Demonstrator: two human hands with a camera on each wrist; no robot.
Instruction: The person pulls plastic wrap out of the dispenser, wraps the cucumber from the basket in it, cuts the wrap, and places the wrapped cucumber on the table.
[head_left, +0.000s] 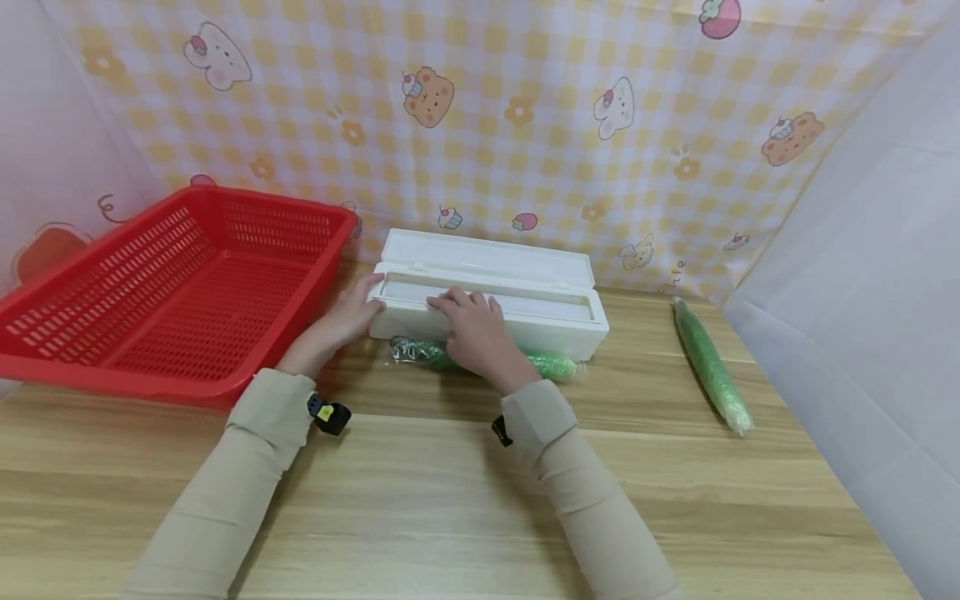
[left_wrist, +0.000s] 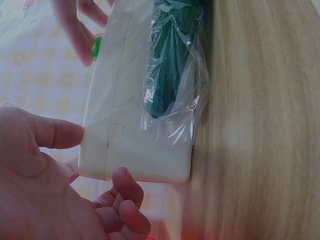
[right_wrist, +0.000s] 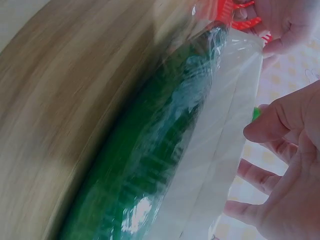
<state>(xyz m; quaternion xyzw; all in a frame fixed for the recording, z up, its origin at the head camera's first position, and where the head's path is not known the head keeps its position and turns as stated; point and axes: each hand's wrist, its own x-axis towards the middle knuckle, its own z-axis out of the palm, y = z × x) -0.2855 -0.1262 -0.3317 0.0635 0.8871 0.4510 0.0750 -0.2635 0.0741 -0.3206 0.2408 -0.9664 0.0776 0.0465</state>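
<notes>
A long white cling film box [head_left: 487, 325] lies across the table with its lid raised and a pale roll inside. My left hand [head_left: 348, 317] grips the box's left end, its thumb on the edge in the left wrist view. At the near upper edge, the right hand [head_left: 480, 333] has its thumb against a small green slider [right_wrist: 256, 113], partly hidden between thumb and finger. The other right fingertips touch the box's top. A film-wrapped cucumber [head_left: 555, 365] lies along the box's front. Clear film [left_wrist: 132, 100] stretches from it over the front face.
A red perforated basket [head_left: 202, 387] stands at the left, close to the left forearm. Toward the right table edge lies another film-wrapped cucumber [head_left: 708, 362]. A checked cloth [head_left: 510, 158] hangs behind the box, and a white sheet [head_left: 862, 275] borders the right side.
</notes>
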